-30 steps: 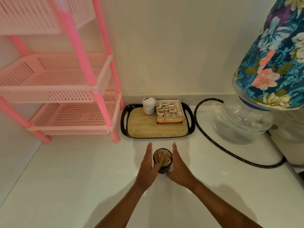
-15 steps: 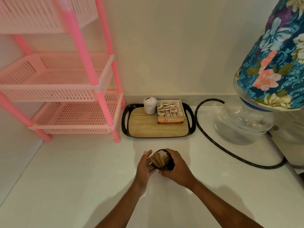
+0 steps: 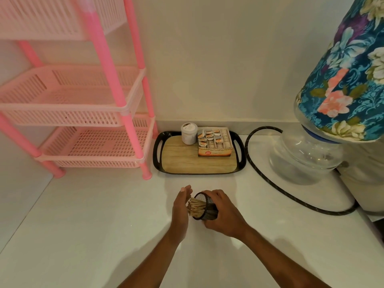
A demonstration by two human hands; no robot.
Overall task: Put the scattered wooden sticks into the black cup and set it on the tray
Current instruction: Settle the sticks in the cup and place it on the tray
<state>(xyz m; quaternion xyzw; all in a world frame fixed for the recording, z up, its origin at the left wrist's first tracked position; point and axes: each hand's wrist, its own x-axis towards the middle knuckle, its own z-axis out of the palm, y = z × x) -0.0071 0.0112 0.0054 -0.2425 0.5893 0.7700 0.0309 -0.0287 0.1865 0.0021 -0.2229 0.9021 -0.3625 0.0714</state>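
Both forearms enter from the bottom edge over the white counter (image 3: 83, 225), on the near side of the tray (image 3: 178, 156). Right hand (image 3: 223, 213): fingers curled around the black cup (image 3: 206, 207), gripping its mesh wall. The cup is tipped over to the left, mouth facing the left hand. Cannot tell if its lower edge touches the counter. Wooden sticks (image 3: 195, 206) are bunched inside the cup, ends poking out of the mouth. Left hand (image 3: 181, 206): flat, fingers straight and together, on edge, palm against the stick ends and holding nothing. No loose sticks visible on the counter. The cup is near the tray's front rim, roughly in line with its middle, apart from it and not on it.

The tray is black-rimmed with a wood-look base and a handle slot at each end. It lies flat on the counter, back edge close to the wall (image 3: 207, 59). At the tray's back, a white jar (image 3: 189, 134) stands upright, left of centre. Just beside it to the right is an open box (image 3: 215, 142) of small packets. The tray's front part is bare.

A pink tiered rack (image 3: 124, 113) stands just left of the tray, one leg near its front left corner. A black cable (image 3: 264, 128) loops on the counter just right of the tray. Further right is a clear water bottle (image 3: 305, 154), neck down, under a floral cover (image 3: 349, 80).
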